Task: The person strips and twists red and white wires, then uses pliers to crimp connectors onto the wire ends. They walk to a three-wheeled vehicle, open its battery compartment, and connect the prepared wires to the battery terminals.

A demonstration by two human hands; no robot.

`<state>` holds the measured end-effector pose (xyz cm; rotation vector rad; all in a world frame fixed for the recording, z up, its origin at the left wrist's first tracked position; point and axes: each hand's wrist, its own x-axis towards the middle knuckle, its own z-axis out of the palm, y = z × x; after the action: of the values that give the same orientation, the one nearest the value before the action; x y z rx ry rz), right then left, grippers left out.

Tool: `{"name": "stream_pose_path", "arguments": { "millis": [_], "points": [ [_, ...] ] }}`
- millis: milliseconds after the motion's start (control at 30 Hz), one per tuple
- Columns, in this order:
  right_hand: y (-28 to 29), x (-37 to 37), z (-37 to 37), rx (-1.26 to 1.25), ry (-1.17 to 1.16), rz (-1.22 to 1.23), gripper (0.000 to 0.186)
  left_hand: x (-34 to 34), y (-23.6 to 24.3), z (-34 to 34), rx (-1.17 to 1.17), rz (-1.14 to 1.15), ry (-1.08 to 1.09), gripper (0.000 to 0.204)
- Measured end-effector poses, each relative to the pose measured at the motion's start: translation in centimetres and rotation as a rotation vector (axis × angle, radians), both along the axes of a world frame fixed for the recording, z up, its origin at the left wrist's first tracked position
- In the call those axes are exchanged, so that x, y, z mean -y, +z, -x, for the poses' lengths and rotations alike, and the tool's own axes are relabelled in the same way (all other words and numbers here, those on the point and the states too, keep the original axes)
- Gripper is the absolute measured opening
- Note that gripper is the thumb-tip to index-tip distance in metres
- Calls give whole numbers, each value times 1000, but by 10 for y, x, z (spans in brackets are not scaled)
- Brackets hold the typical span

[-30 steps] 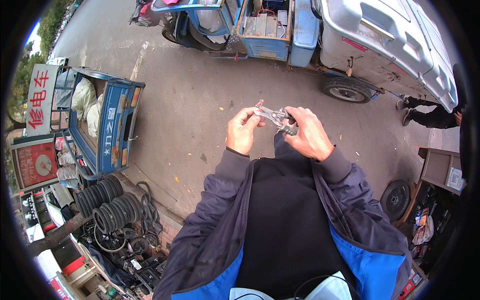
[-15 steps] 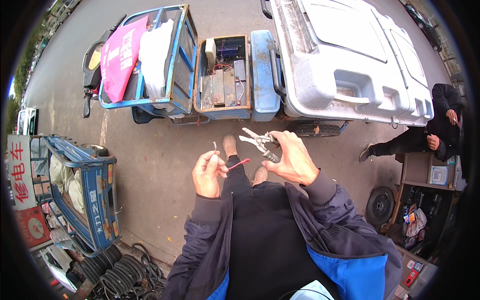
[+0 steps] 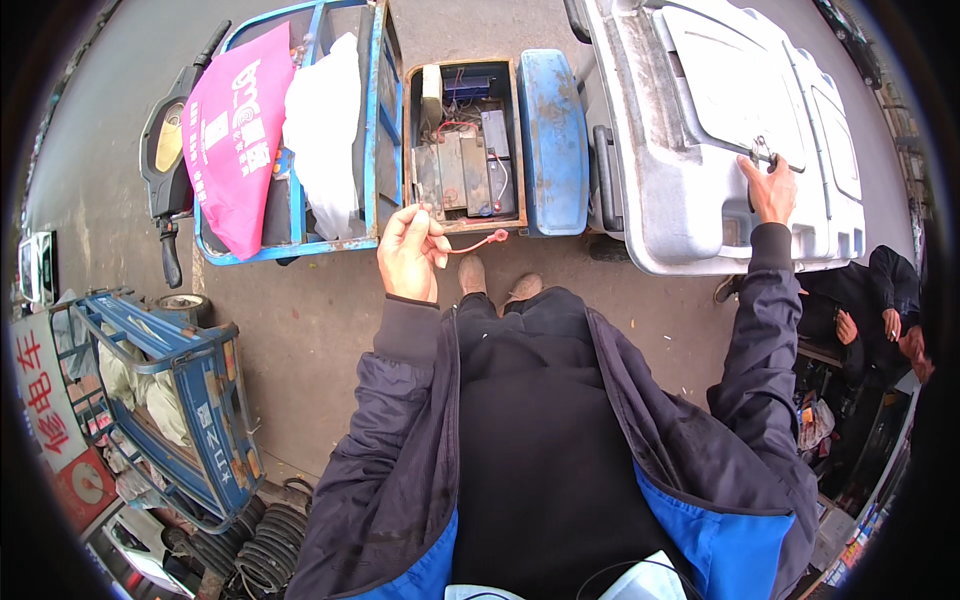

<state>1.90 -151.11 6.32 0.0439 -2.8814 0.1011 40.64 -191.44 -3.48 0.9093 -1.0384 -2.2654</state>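
Observation:
My left hand (image 3: pixel 408 255) pinches a short red wire (image 3: pixel 468 249) between thumb and fingers. The wire trails to the right and ends in a red lug-like tip; its other end pokes up above the fingertips. Far to the right, my right hand (image 3: pixel 772 195) reaches over the big white box (image 3: pixel 665 200), its fingers closed on dark-handled pliers (image 3: pixel 764 152) at the lid's surface. The fingers partly cover the pliers. Just beyond my left hand is an open battery compartment (image 3: pixel 519 150) holding grey batteries (image 3: pixel 452 172) and red and white wires.
A blue seat-like lid (image 3: pixel 556 150) stands between the compartment and white box. On the left, a blue cart frame (image 3: pixel 385 130) carries a pink bag (image 3: pixel 240 140) and white bag (image 3: pixel 325 140). Another blue cart (image 3: pixel 190 400) stands lower left. Another person's hand (image 3: pixel 892 324) shows at right.
My right hand has carried the pliers from in front of me to the white box at far right. My left hand has moved forward, toward the battery compartment, with the red wire.

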Motion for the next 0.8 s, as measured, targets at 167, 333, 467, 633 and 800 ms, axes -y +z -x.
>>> {"name": "stream_pose_path", "arguments": {
  "millis": [167,333,467,633,800],
  "points": [
    [-30,-6,11,72,-71,39,101,13,-18,37,64,-4,-5,17],
    [-4,8,-9,-46,13,198,85,19,-28,79,199,-15,0,17],
    [23,54,-54,-16,362,1038,40,28,-37,116,262,20,-47,17],
    [-24,154,-133,845,670,1180,27,42,-59,174,293,18,-124,16],
    [-141,241,-159,1164,221,1143,73,60,-88,222,363,3,-237,15]
  ]
}}
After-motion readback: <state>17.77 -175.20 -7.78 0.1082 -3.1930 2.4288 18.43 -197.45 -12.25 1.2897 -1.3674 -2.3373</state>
